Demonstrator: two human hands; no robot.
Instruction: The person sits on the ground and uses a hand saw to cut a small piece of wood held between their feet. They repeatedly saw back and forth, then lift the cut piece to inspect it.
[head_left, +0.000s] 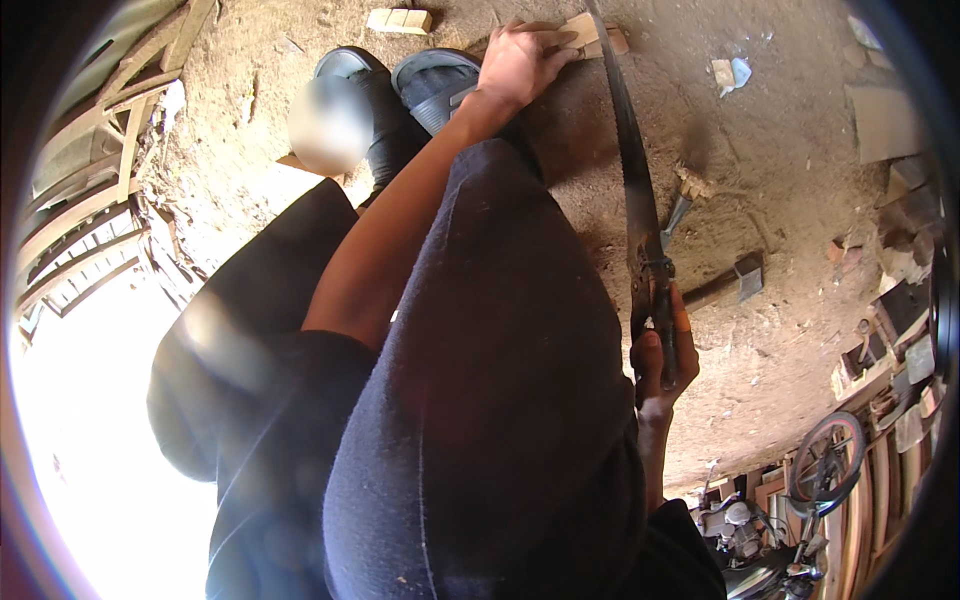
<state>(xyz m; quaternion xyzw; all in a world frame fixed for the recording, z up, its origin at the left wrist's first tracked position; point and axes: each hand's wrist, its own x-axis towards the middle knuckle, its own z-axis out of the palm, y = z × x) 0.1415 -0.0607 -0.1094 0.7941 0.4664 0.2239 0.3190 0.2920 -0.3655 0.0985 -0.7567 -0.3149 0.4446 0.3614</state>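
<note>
Gripping a saw [632,180] by its handle, the right hand [662,352] is closed tight, fingers wrapped round. Blade runs from it up to a small wood block [590,35]. Left hand [520,62] lies flat on that block, fingers spread, pinning it to the dirt floor [780,120]. Hammer [725,283] just right of the saw hand; shoes [400,85] beside the left hand.

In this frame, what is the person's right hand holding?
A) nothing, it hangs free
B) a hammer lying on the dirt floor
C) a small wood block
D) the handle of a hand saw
D: the right hand is closed around the handle of the hand saw, whose blade runs up to the wood piece that the left hand presses down.
</note>
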